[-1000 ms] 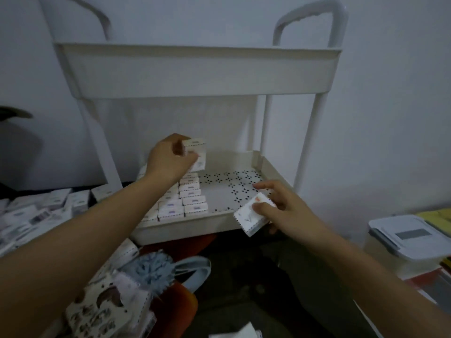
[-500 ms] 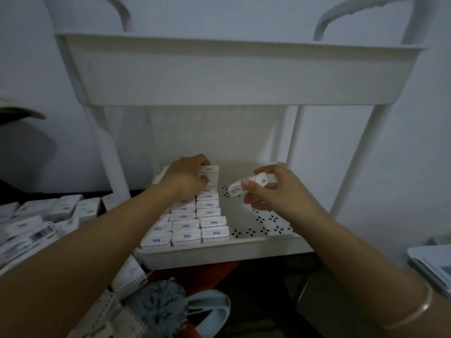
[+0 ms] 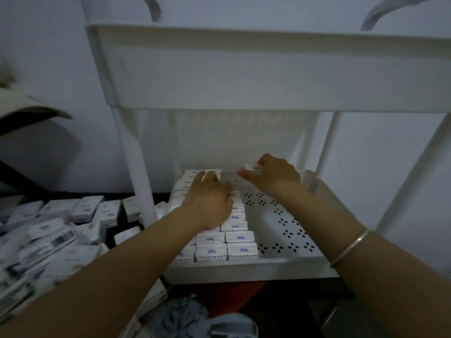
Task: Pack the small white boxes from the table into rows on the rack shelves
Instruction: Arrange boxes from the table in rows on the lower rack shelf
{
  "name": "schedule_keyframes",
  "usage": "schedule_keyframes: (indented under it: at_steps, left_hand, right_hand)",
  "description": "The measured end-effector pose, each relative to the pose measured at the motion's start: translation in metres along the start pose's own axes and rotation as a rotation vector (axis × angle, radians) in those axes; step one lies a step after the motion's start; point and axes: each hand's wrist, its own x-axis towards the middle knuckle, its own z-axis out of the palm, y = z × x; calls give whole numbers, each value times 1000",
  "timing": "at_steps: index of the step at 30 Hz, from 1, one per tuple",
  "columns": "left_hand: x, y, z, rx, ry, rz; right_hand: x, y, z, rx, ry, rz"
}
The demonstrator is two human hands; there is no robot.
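In right hand (image 3: 273,178) — white box (image 3: 252,167)

The white rack (image 3: 244,69) is looking like smooth, matt plastic, its lower shelf (image 3: 273,215) showing punched patterned holes. The small white boxes (image 3: 240,237) are appearing as matt card. A thin bangle (image 3: 349,247) is gleaming like metal.

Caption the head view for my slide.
Left hand rests on packed box rows; right hand holds another small white box above the lower rack shelf.
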Motion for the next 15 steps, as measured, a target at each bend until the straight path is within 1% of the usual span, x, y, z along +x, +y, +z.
schedule_keyframes:
  at_steps: [2,3,6,9,12,15]
  left_hand:
    - [-4,2,2,23,65,5]
    - [-5,2,3,25,98,3]
    - [-7,7,2,0,129,-35]
    - [-11,12,0,-116,216,-123]
    - [-17,15,-5,-215,284,-170]
    - [-17,15,-6,-200,271,-182]
  right_hand:
    - [7,-5,10,-36,-5,-16]
    - [10,-7,14,-40,-38,-26]
    - [20,-11,20,30,-253,-47]
    - [25,-11,25,223,-421,-2]
    - [25,-8,28,395,-470,63]
    - [22,-1,29,678,-487,110]
